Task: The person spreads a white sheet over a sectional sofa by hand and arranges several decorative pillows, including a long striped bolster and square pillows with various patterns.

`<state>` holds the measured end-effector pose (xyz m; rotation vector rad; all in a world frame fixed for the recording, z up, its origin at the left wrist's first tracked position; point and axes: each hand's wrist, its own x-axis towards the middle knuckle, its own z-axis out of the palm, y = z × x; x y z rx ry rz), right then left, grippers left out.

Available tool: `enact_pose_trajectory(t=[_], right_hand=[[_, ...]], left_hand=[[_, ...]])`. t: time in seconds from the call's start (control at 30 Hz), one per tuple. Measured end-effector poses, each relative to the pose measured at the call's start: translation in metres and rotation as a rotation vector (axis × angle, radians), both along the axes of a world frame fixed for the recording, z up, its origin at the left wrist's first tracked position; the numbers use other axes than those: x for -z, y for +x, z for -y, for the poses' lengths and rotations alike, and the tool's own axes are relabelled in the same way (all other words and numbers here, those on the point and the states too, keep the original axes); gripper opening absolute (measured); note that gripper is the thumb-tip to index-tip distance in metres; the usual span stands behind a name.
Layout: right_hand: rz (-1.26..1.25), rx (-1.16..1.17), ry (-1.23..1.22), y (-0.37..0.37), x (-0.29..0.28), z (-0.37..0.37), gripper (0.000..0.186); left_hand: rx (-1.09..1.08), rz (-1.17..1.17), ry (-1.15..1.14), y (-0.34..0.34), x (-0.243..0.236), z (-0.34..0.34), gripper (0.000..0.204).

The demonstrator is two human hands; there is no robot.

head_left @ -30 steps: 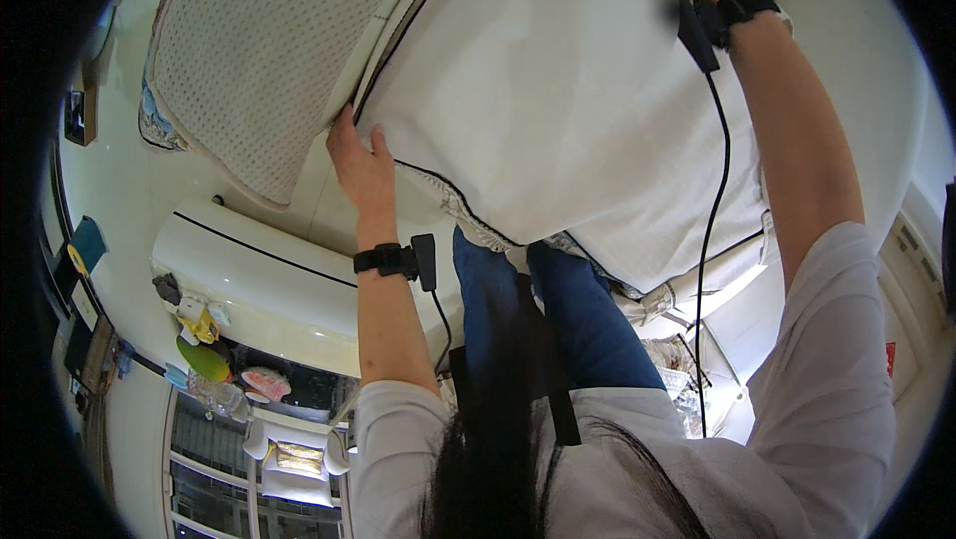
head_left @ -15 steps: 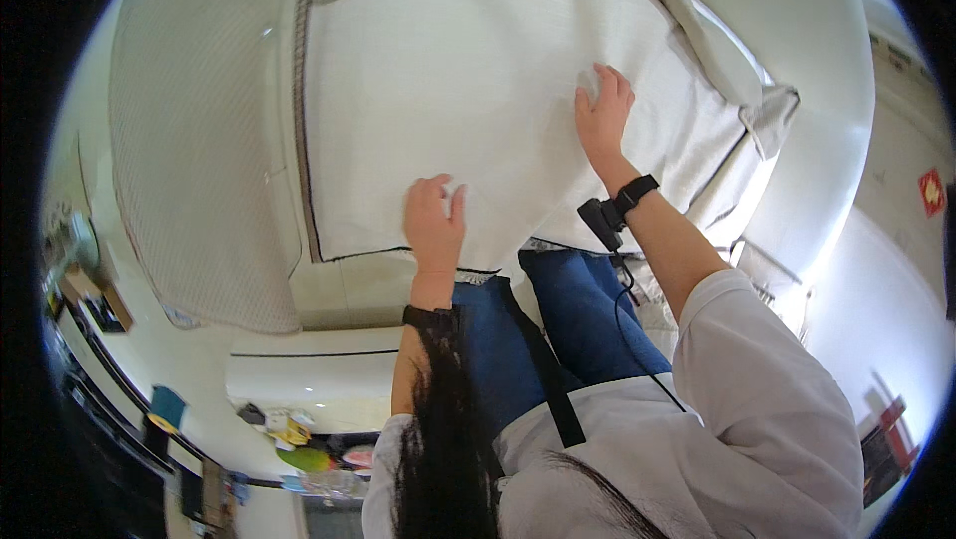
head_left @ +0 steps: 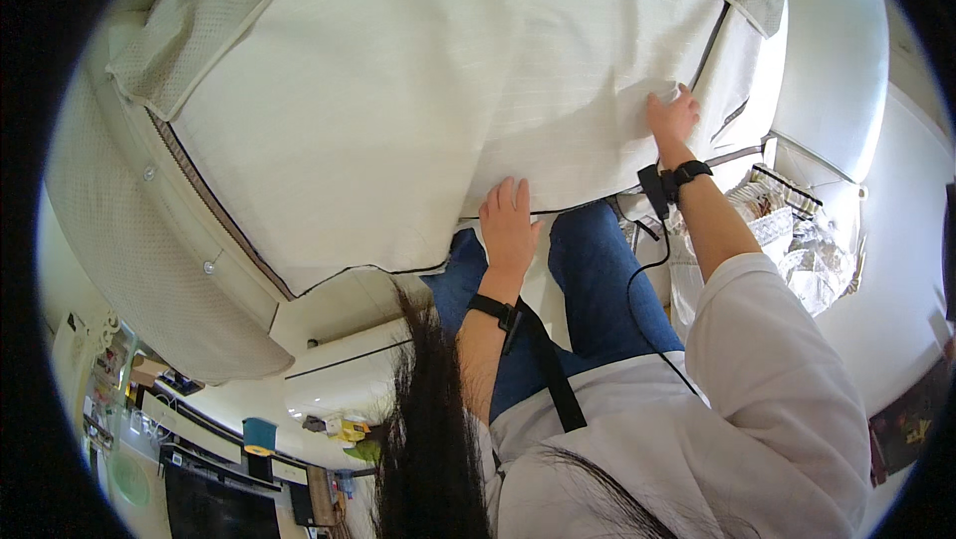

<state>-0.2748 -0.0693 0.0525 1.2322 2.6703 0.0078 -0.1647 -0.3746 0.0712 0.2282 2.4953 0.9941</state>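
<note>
A large cream fabric cover [head_left: 398, 101] with a dark stitched edge lies spread before me, and its near edge hangs by my knees. My left hand [head_left: 509, 228] rests at this near edge, fingers stretched out on the cloth. Farther right, my right hand [head_left: 675, 119] has its fingers bent around a small raised fold of the cover, beside a dark seam. Textured beige flaps [head_left: 214, 26] are folded back at the cover's far left and far right corners. A dark zip-like strip [head_left: 214, 201] runs along its left side.
A padded white furniture side [head_left: 832, 71] stands at the right, and a textured beige cloth [head_left: 149, 270] drapes over the left side. White lacy items [head_left: 812, 260] hang at the lower right. A dark screen [head_left: 219, 499] and shelves are at the lower left. A black cable runs from my right wrist.
Both hands have moved right, the left one down to the cover's near edge. The right hand has curled its fingers on the cloth. My view has turned and shifted right.
</note>
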Motion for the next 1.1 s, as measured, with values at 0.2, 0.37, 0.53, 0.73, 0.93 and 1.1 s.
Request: enact_pose_trajectory(t=[0.2, 0.37, 0.53, 0.73, 0.93, 1.1], right_hand=[[0.135, 0.162, -0.025, 0.010, -0.007, -0.061, 0.101], [0.095, 0.128, -0.088, 0.033, 0.005, -0.162, 0.114], [0.012, 0.203, -0.321, 0.052, 0.038, -0.223, 0.127], [0.024, 0.306, -0.253, 0.039, 0.039, -0.191, 0.122], [-0.098, 0.191, -0.261, 0.051, 0.059, -0.231, 0.087], [-0.203, 0.159, -0.277, 0.053, 0.058, -0.227, 0.050]], left_hand=[[0.086, -0.146, -0.241, 0.025, 0.034, -0.042, 0.042], [-0.086, -0.058, -0.250, 0.012, 0.041, -0.059, 0.024], [-0.186, -0.111, -0.151, 0.006, 0.017, -0.097, 0.028], [-0.131, -0.065, -0.171, 0.002, 0.007, -0.161, 0.022], [-0.129, -0.100, -0.172, -0.008, 0.010, -0.168, 0.028], [-0.145, -0.025, -0.196, 0.001, 0.003, -0.158, 0.031]])
